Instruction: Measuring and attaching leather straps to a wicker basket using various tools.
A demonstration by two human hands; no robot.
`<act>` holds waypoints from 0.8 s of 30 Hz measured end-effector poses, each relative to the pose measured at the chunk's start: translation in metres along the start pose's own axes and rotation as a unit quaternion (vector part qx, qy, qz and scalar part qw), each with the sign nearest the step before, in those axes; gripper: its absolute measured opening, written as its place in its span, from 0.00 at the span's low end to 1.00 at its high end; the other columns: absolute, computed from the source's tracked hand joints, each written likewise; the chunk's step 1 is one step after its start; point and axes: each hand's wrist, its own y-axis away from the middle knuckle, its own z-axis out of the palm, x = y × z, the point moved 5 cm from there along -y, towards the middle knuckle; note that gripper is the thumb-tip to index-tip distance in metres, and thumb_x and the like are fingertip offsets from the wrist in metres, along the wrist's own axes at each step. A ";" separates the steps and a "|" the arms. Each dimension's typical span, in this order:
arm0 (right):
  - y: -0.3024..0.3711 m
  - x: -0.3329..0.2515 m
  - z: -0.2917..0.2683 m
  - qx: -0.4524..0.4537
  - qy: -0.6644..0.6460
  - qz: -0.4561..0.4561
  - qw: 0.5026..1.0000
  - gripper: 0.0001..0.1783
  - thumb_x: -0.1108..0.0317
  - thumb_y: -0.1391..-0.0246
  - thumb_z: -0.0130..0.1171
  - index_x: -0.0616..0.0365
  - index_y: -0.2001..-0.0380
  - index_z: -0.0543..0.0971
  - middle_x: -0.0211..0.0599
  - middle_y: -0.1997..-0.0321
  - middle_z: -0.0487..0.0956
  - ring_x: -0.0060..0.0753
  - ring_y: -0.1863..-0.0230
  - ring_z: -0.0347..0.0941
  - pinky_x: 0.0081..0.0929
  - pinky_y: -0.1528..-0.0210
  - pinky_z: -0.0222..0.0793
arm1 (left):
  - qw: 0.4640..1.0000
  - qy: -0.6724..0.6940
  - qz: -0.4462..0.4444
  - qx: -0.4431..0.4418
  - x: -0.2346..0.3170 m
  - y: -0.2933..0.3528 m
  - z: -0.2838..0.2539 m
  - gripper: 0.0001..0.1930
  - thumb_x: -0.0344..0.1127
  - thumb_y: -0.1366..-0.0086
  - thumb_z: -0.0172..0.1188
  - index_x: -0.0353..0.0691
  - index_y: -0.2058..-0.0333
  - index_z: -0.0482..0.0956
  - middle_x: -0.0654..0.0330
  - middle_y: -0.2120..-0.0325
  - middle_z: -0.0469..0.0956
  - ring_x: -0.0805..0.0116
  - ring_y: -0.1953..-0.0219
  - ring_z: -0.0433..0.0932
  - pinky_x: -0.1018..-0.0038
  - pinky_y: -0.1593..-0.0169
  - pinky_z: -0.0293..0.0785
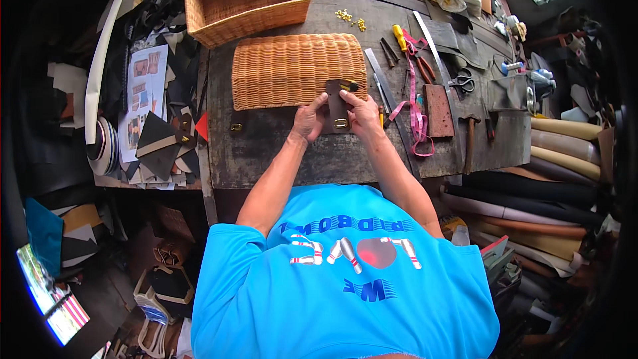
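Both my hands pinch a dark brown leather strap over the near edge of the workbench. My left hand grips its left side, thumb on top; my right hand closes on its right side. An oval brass-coloured fitting sits at the strap's near end. The strap's far end overlaps a rounded wicker lid lying just beyond my hands. Beside that end shows a small dark and brass-coloured piece, too small to make out. Another brass-coloured fitting rests on the bench to the left.
An open wicker basket stands at the far left. Small brass-coloured pieces lie beyond the lid. To the right are a pink tape measure, a reddish-brown block, a hammer, scissors and a metal ruler.
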 end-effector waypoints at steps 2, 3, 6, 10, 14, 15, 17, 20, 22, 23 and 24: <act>0.005 -0.008 0.003 0.004 0.008 -0.018 1.000 0.19 0.75 0.48 0.68 0.62 0.54 0.74 0.35 0.59 0.81 0.30 0.61 0.80 0.30 0.59 0.81 | 0.999 -0.008 0.015 0.045 0.002 -0.007 -0.003 0.14 0.33 0.33 0.60 0.37 0.50 0.76 0.59 0.54 0.79 0.66 0.53 0.78 0.67 0.47 0.75; 0.004 -0.007 -0.002 0.007 0.004 -0.016 1.000 0.19 0.75 0.48 0.68 0.62 0.54 0.74 0.35 0.59 0.81 0.30 0.61 0.80 0.30 0.59 0.81 | 0.998 -0.006 0.005 0.057 0.000 -0.007 -0.005 0.13 0.33 0.32 0.59 0.37 0.51 0.76 0.60 0.56 0.80 0.67 0.53 0.78 0.67 0.47 0.75; 0.003 -0.003 -0.013 -0.003 0.052 -0.023 0.998 0.22 0.75 0.49 0.68 0.61 0.51 0.72 0.35 0.56 0.80 0.30 0.57 0.79 0.32 0.55 0.79 | 0.999 -0.001 0.020 0.046 0.002 -0.007 0.003 0.12 0.32 0.32 0.59 0.37 0.51 0.77 0.60 0.56 0.80 0.67 0.54 0.78 0.67 0.47 0.75; 0.009 0.003 -0.021 -0.020 0.063 0.009 0.998 0.26 0.75 0.49 0.67 0.59 0.48 0.70 0.35 0.50 0.78 0.29 0.52 0.77 0.31 0.56 0.77 | 0.999 0.013 0.013 0.051 0.005 -0.007 0.011 0.12 0.32 0.32 0.58 0.37 0.51 0.77 0.60 0.56 0.80 0.67 0.54 0.78 0.67 0.47 0.74; 0.012 0.002 -0.015 -0.032 0.041 0.002 0.999 0.26 0.75 0.48 0.67 0.58 0.47 0.70 0.35 0.51 0.78 0.30 0.51 0.77 0.31 0.57 0.78 | 0.999 0.003 0.005 0.049 0.005 -0.008 0.010 0.13 0.32 0.32 0.59 0.36 0.51 0.76 0.60 0.55 0.80 0.67 0.52 0.78 0.66 0.46 0.74; 0.012 0.001 -0.014 -0.039 0.032 0.000 0.999 0.26 0.75 0.48 0.67 0.58 0.47 0.70 0.35 0.50 0.79 0.30 0.51 0.77 0.31 0.57 0.78 | 0.999 -0.002 0.007 0.046 0.005 -0.008 0.012 0.14 0.31 0.33 0.59 0.36 0.50 0.75 0.60 0.54 0.79 0.66 0.52 0.77 0.66 0.46 0.74; 0.012 0.002 -0.014 -0.039 0.031 -0.001 0.999 0.26 0.75 0.48 0.66 0.58 0.47 0.69 0.35 0.50 0.79 0.30 0.51 0.77 0.30 0.57 0.78 | 0.999 0.002 0.013 0.048 0.003 -0.008 0.012 0.15 0.31 0.34 0.60 0.36 0.49 0.75 0.60 0.54 0.79 0.66 0.51 0.77 0.66 0.45 0.74; 0.013 0.002 -0.014 -0.033 0.039 0.000 0.999 0.26 0.76 0.48 0.66 0.58 0.47 0.69 0.36 0.50 0.79 0.29 0.52 0.77 0.30 0.57 0.78 | 0.999 0.006 0.016 0.045 -0.002 -0.011 0.008 0.18 0.31 0.35 0.62 0.36 0.47 0.73 0.59 0.52 0.78 0.64 0.50 0.77 0.64 0.45 0.75; 0.014 0.002 -0.014 -0.028 0.048 0.002 0.998 0.26 0.76 0.48 0.66 0.58 0.47 0.69 0.36 0.50 0.79 0.29 0.52 0.78 0.30 0.56 0.78 | 0.999 0.005 0.013 0.040 -0.006 -0.015 0.001 0.19 0.32 0.35 0.62 0.36 0.46 0.72 0.58 0.51 0.77 0.63 0.49 0.77 0.62 0.44 0.76; 0.014 0.002 -0.014 -0.022 0.053 0.006 0.998 0.25 0.76 0.48 0.66 0.58 0.47 0.69 0.36 0.51 0.79 0.29 0.52 0.78 0.30 0.57 0.78 | 0.999 0.006 0.001 0.045 -0.009 -0.019 -0.001 0.20 0.32 0.35 0.62 0.36 0.46 0.72 0.57 0.52 0.77 0.63 0.50 0.77 0.62 0.46 0.77; 0.014 0.003 -0.015 -0.016 0.059 0.010 0.998 0.25 0.77 0.48 0.65 0.58 0.47 0.69 0.36 0.51 0.79 0.29 0.53 0.78 0.30 0.57 0.78 | 0.999 0.006 -0.011 0.050 -0.011 -0.022 -0.003 0.20 0.31 0.36 0.63 0.36 0.47 0.72 0.57 0.53 0.78 0.62 0.51 0.78 0.62 0.47 0.78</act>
